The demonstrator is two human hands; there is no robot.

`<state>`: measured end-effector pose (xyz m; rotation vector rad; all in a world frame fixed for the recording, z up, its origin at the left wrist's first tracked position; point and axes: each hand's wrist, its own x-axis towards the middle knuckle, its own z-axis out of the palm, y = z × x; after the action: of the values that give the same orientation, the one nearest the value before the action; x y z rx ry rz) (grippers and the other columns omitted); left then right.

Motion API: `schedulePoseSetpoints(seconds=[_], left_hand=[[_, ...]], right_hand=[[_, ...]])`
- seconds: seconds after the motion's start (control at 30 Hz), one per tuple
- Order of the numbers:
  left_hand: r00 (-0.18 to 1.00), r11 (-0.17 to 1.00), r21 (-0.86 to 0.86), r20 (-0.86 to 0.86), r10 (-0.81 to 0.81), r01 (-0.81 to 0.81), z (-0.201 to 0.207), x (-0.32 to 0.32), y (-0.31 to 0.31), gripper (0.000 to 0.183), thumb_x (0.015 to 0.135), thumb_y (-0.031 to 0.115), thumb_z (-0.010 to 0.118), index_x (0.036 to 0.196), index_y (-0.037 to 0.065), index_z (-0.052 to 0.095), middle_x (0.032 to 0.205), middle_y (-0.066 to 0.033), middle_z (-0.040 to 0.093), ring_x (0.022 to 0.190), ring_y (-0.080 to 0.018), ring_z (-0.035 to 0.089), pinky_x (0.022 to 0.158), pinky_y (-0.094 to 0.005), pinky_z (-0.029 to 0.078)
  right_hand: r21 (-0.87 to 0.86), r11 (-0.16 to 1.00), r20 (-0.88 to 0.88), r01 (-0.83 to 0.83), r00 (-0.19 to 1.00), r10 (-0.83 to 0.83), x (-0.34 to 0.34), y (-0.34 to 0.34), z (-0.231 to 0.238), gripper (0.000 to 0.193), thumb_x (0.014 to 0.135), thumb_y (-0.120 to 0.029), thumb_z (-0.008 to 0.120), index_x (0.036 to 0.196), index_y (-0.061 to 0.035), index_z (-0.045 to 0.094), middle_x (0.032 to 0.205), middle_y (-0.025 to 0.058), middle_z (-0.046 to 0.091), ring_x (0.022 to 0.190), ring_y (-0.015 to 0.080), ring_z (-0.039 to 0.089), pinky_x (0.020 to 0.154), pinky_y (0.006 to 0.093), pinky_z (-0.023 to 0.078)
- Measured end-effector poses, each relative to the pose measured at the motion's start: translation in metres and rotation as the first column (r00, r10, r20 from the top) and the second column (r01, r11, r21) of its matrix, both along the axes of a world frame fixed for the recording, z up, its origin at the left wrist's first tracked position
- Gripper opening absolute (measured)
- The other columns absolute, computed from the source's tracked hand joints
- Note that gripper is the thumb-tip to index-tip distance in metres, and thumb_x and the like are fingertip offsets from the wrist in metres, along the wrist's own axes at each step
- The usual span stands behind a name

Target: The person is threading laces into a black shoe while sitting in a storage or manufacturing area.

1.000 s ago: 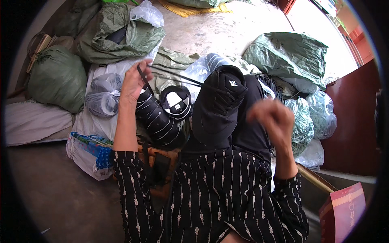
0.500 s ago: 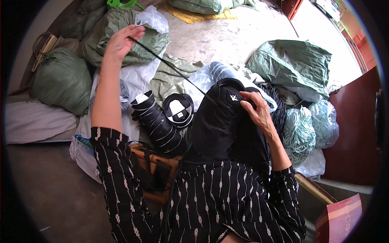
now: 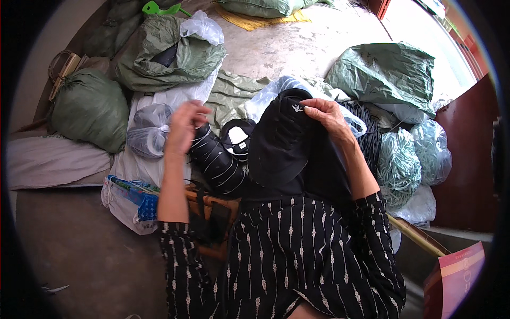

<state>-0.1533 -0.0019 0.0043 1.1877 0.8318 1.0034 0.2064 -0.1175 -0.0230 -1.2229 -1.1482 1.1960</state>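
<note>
A black shoe upper [image 3: 277, 151] with laced eyelets and a small white emblem on its tongue rests on my lap. My right hand [image 3: 325, 114] pinches the top of its tongue between thumb and fingers. To the left, my left hand [image 3: 183, 127] is raised beside a stack of nested black pieces [image 3: 219, 166] with pale edges. Its fingertips are smeared by motion, and I cannot see whether a lace is in them. Between the stack and the upper lies another black shoe piece [image 3: 237, 139] with a white inside.
Bundles of pale green laces [image 3: 398, 169] and black laces [image 3: 366, 127] lie at the right. Green sacks [image 3: 90, 111] stand at the left, and an open one [image 3: 175, 69] lies farther back. A brown basket [image 3: 215, 247] sits by my left side, a dark red panel [image 3: 465, 165] at right.
My left hand has come down and nearer from its high position at the far left. The black lace stretched from it to the upper no longer shows. My right hand still grips the tongue.
</note>
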Motion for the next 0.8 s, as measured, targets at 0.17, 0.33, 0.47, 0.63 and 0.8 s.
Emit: schedulePoseSetpoints(seconds=[0.17,0.33,0.47,0.63,0.8], left_hand=[[0.953,0.959,0.177,-0.246,-0.175,0.222,-0.014,0.096,-0.051,0.019,0.092,0.012,0.051,0.102,0.0,0.062,0.082,-0.0058,0.066,0.064,-0.0102,0.06,0.055,-0.0235,0.046],[0.866,0.649,0.72,-0.464,0.188,0.245,-0.011,0.147,-0.075,0.017,0.086,0.007,0.056,0.104,0.007,0.058,0.073,-0.0098,0.064,0.061,-0.0227,0.063,0.051,-0.0348,0.047],[0.685,0.479,0.767,-0.621,0.382,0.428,-0.01,0.154,-0.075,0.008,0.085,0.012,0.058,0.091,0.008,0.053,0.07,-0.0099,0.061,0.062,-0.0294,0.062,0.05,-0.0386,0.047],[0.592,0.42,0.748,-0.664,0.458,0.514,-0.011,0.151,-0.077,0.012,0.085,0.016,0.059,0.08,0.008,0.051,0.063,-0.0081,0.057,0.058,-0.0288,0.061,0.048,-0.0392,0.046],[0.556,0.281,0.759,-0.631,0.54,0.588,-0.009,0.15,-0.078,0.007,0.08,0.009,0.055,0.074,0.009,0.052,0.069,-0.0049,0.054,0.067,-0.0224,0.059,0.055,-0.0338,0.043]], right_hand=[[0.007,0.999,0.059,-0.051,0.997,0.051,0.005,0.003,0.004,0.031,0.086,-0.021,0.065,0.108,0.0002,0.063,0.09,0.0004,0.065,0.081,0.0059,0.057,0.077,0.0198,0.044],[0.006,0.999,0.074,-0.054,0.996,0.053,0.006,0.001,0.006,0.032,0.085,-0.021,0.065,0.107,0.0024,0.063,0.09,0.003,0.065,0.081,0.0088,0.057,0.077,0.0221,0.045],[0.018,0.999,0.07,-0.049,0.996,0.047,0.008,-0.001,0.004,0.033,0.085,-0.021,0.066,0.107,0.0028,0.063,0.09,0.0032,0.065,0.081,0.0089,0.057,0.076,0.0221,0.045],[0.014,0.998,0.073,-0.054,0.996,0.053,0.009,-0.002,0.004,0.032,0.084,-0.021,0.066,0.106,0.0026,0.064,0.089,0.0026,0.064,0.08,0.0088,0.056,0.076,0.0222,0.045],[0.023,0.998,0.126,-0.054,0.991,0.051,0.007,-0.003,0.005,0.031,0.085,-0.021,0.065,0.105,0.0024,0.064,0.088,0.0024,0.064,0.08,0.0085,0.056,0.076,0.0221,0.045]])
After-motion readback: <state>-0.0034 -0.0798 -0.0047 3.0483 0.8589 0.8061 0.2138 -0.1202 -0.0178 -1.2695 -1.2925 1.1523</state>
